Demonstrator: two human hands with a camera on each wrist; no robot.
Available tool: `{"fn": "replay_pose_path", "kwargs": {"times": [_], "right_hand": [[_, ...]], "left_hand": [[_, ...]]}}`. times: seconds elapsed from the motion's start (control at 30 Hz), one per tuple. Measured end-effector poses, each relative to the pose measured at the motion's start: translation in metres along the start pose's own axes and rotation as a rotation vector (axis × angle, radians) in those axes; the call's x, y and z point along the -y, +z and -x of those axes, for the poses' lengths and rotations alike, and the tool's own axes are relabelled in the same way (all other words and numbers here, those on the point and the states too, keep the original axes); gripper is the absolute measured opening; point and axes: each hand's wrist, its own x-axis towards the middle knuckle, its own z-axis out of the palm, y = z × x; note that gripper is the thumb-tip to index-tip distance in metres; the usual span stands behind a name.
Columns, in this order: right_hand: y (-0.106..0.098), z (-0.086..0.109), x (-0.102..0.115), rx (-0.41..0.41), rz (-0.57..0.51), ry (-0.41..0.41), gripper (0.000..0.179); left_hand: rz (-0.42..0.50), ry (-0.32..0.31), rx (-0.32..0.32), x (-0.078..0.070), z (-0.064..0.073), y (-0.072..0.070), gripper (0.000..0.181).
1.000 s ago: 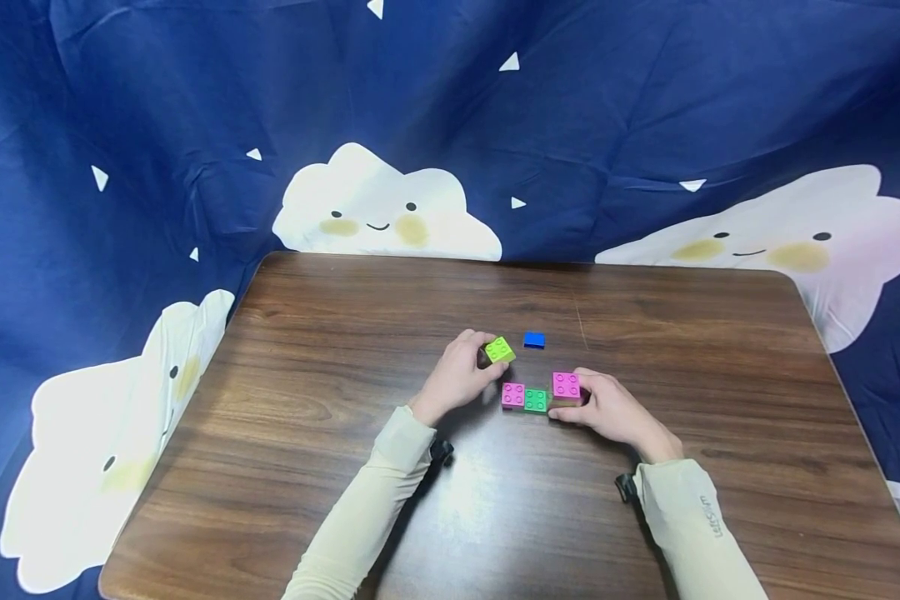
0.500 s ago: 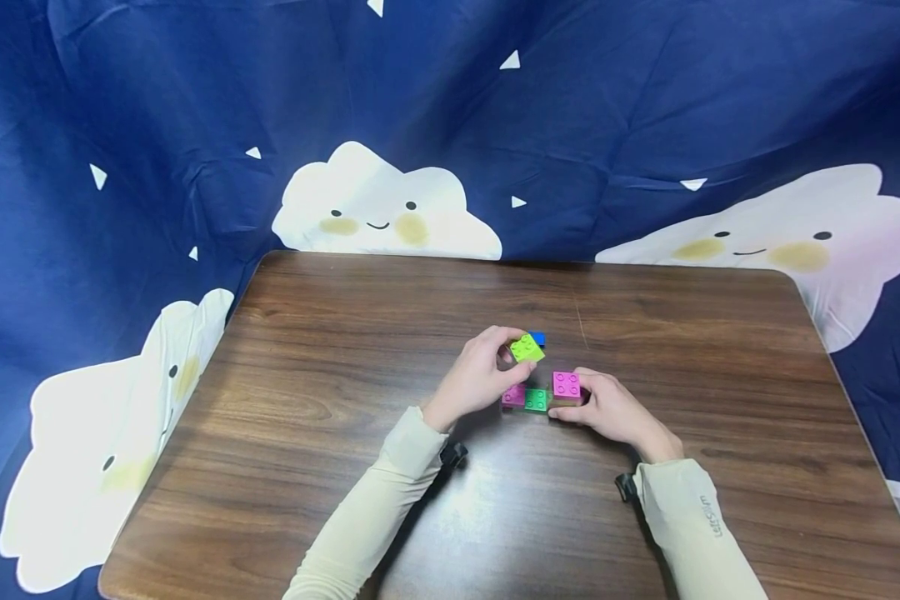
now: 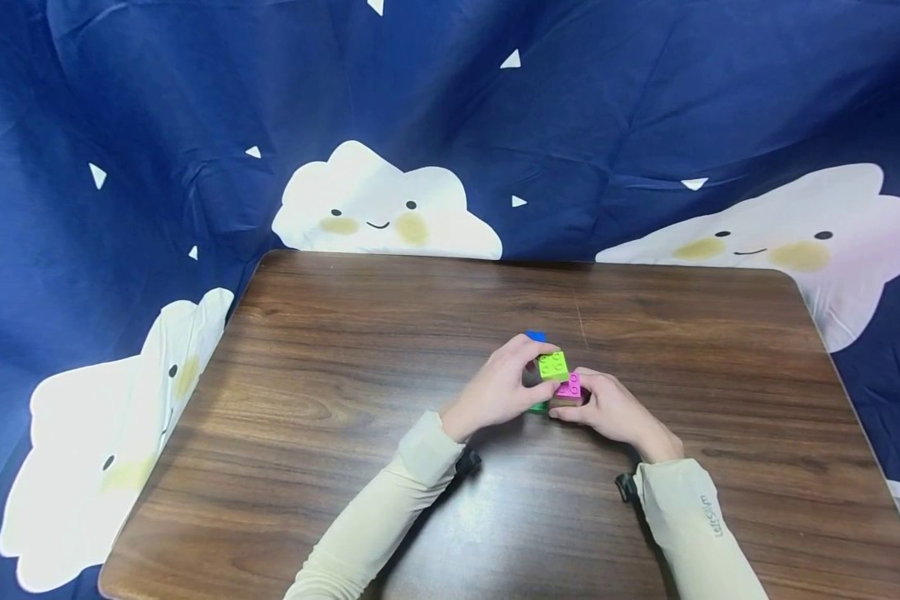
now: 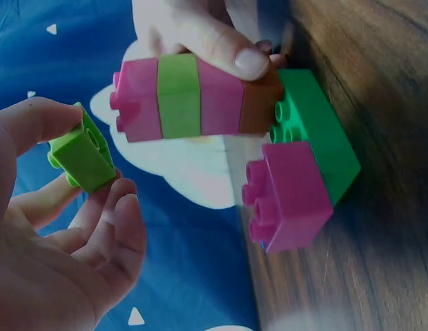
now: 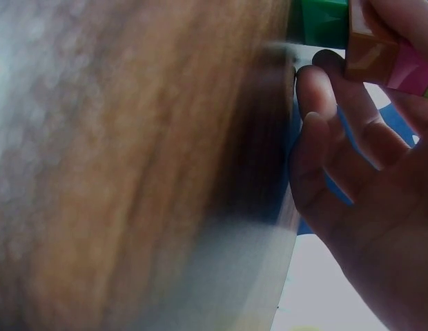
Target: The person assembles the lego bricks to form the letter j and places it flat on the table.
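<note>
My left hand (image 3: 498, 387) pinches a lime green toy building brick (image 3: 552, 365) between thumb and fingers. In the head view this brick overlaps the top of a stack; the left wrist view shows it a short way off the stack's studs. That stack, from the top, has a pink brick (image 4: 140, 100), a lime one (image 4: 179, 96), another pink one (image 4: 221, 101) and a brown one (image 4: 261, 103). My right hand (image 3: 621, 410) grips the stack low down, thumb at the brown brick. Beneath it lies a long green brick (image 4: 323, 138), with a pink brick (image 4: 297, 196) at its other end.
Behind my left hand, a small blue brick (image 3: 536, 336) lies partly hidden on the brown wooden table (image 3: 330, 375). A dark blue cloth with white clouds (image 3: 390, 212) hangs along the table's far edge.
My left hand has carried the lime brick to the right, over to the stack, and now covers the pink brick at the left. My right hand has stayed in place.
</note>
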Motion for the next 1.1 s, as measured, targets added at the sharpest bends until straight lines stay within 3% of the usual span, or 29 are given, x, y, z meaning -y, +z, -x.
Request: {"fn": "replay_pose_path", "kwargs": {"times": [0.73, 1.1], "right_hand": [[-0.001, -0.002, -0.001, 0.012, 0.036, -0.003, 0.022], [-0.001, -0.002, -0.001, 0.026, 0.049, 0.013, 0.019]], "left_hand": [[-0.142, 0.071, 0.023, -0.009, -0.002, 0.015, 0.044], [-0.211, 0.020, 0.089, -0.016, -0.006, 0.011, 0.046]]}}
